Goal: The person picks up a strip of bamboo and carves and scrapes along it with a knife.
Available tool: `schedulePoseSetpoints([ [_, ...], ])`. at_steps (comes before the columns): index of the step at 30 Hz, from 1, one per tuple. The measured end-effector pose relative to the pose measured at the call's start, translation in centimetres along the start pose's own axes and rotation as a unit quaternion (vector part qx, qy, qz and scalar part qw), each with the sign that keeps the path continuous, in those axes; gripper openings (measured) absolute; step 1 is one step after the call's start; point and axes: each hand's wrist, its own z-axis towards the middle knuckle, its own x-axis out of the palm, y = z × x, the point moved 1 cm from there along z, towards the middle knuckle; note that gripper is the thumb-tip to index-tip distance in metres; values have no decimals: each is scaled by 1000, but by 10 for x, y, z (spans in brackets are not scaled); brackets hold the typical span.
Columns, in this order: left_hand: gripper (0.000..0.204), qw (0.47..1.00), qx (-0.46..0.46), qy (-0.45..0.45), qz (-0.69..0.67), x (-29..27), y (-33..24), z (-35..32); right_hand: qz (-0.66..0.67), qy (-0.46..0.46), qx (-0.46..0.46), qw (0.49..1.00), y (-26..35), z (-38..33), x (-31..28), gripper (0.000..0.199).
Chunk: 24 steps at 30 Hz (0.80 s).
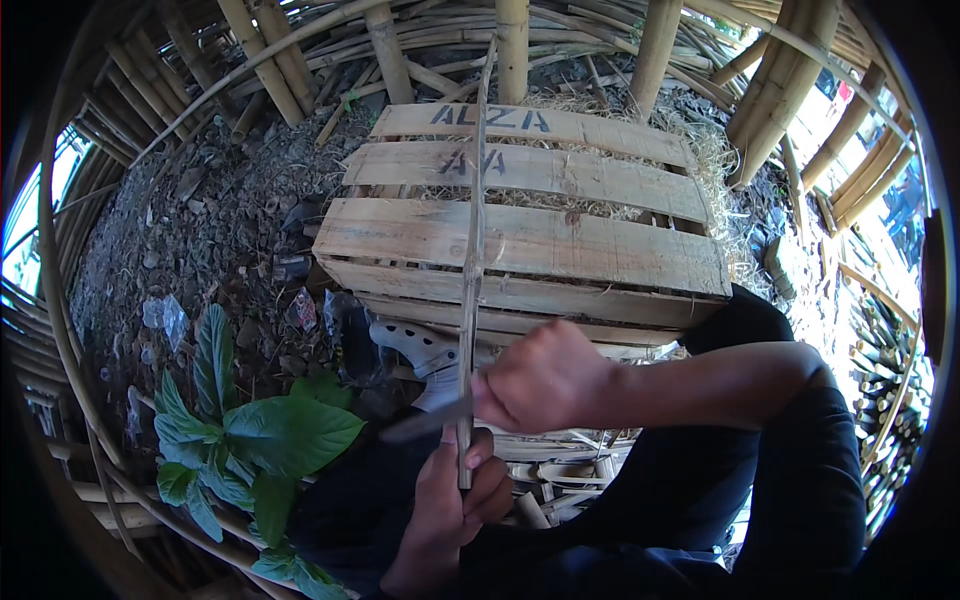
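Observation:
A long, thin bamboo strip (474, 240) stands out in front of me, running away from my body across the view. Near its lower end, my left hand (440, 515) is wrapped round it, thumb and fingers pressed on either side. Just above that, my right hand (555, 375) is closed in a fist on a knife; the handle is hidden inside the fingers. Its grey blade (420, 422) points left and lies across the strip, slightly blurred. Whether the edge bites into the bamboo I cannot tell.
A slatted wooden crate (420, 228) with dark lettering lies beyond my hands, straw around it. A leafy green plant (290, 437) grows at left. A white clog (415, 345) shows beside the crate. Bamboo posts (512, 60) fence the back, and cut bamboo pieces (870, 400) lie at right.

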Motion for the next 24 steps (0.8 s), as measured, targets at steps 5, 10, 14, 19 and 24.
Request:
schedulePoseSetpoints([
  [5, 45, 1000, -5, -25, 4, 4, 3, 2, -102, -211, -26, 972, -34, 8, 2, 45],
  [10, 45, 1000, 0, -10, 27, 1, 0, -2, -20, -28, 29, 999, -17, 16, -3, 45],
  [14, 45, 1000, -7, 13, -17, -4, -1, 1, -32, -26, 40, 998, -12, 13, -4, 46],
  [19, 45, 1000, -12, 1, 1, 0, 2, 0, -54, -34, 80, 995, -38, 23, -6, 44],
  [24, 45, 1000, -1, 20, 0, -3, -4, 1, 24, -17, -53, 998, -3, 4, 2, 41],
])
